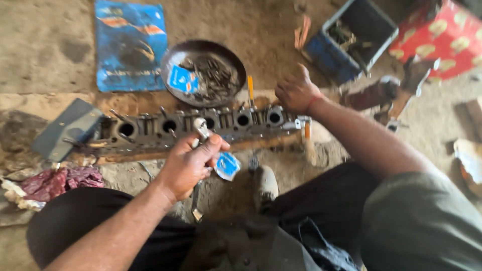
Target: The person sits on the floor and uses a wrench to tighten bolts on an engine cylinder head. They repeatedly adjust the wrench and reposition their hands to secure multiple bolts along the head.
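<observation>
A long grimy metal engine part point(150, 131) with a row of round holes lies across the ground in front of me. My left hand point(187, 164) is closed around a metal tool point(201, 129) with a rounded head, and a small blue-and-white packet point(227, 165) sticks out under the fingers. My right hand point(297, 93) rests as a loose fist on the right end of the part, thumb raised, a red band at the wrist. I cannot tell whether it holds anything. A screwdriver with an orange handle point(250, 88) stands just left of that hand.
A round dark pan point(173, 56) with small metal parts and a blue packet point(182, 79) sits behind. A blue bag point(129, 45) lies at back left, a blue crate point(351, 40) and a red patterned box point(444, 37) at back right. Red rags point(60, 181) lie at left.
</observation>
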The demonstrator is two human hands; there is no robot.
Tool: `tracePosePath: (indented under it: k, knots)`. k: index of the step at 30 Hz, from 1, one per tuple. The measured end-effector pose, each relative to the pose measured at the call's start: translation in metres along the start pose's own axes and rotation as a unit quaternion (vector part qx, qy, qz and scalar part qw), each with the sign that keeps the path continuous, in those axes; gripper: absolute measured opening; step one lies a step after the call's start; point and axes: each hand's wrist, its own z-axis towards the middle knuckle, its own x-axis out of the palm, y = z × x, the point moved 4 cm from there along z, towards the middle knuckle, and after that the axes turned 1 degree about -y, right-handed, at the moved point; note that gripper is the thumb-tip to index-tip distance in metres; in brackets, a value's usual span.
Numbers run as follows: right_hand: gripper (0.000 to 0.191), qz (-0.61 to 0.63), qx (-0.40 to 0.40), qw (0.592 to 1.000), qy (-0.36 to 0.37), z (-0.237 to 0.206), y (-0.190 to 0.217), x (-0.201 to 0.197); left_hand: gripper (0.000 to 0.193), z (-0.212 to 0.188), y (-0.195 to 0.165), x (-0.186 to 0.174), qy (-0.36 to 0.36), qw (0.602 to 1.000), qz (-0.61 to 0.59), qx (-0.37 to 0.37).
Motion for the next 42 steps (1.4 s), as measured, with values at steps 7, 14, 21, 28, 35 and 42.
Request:
tracePosePath:
  k: [7, 14, 21, 28, 35, 42]
  knots:
    - [0.058, 0.205, 0.31, 0.911, 0.18, 0.003, -0.013, 0.043, 0.032, -0.002, -0.007, 0.007, -0.004, 1.0, 0.02, -0.007]
    - [0.038, -0.04, 0.001, 0.998, 0.044, -0.003, 0.002, -0.007, 0.036, -0.003, -0.004, 0.005, 0.001, 0.999, 0.032, -0.003]
    - [0.036, 0.062, 0.044, 0.99, 0.117, -0.003, 0.001, -0.008, 0.037, 0.005, 0.003, 0.007, 0.025, 1.0, 0.007, -0.01]
    - [0.056, 0.189, 0.315, 0.903, 0.221, 0.0, 0.004, -0.016, 0.035, 0.012, 0.009, 0.004, -0.008, 1.0, 0.013, -0.023]
    - [0.04, 0.405, 0.153, 0.901, 0.031, 0.009, 0.056, -0.116, 0.035, 0.041, 0.015, 0.018, -0.077, 0.989, -0.128, -0.02]
    - [0.027, 0.784, 0.146, 0.601, 0.05, 0.004, 0.134, -0.121, 0.046, 0.069, -0.021, 0.041, 0.003, 0.947, -0.296, 0.129]
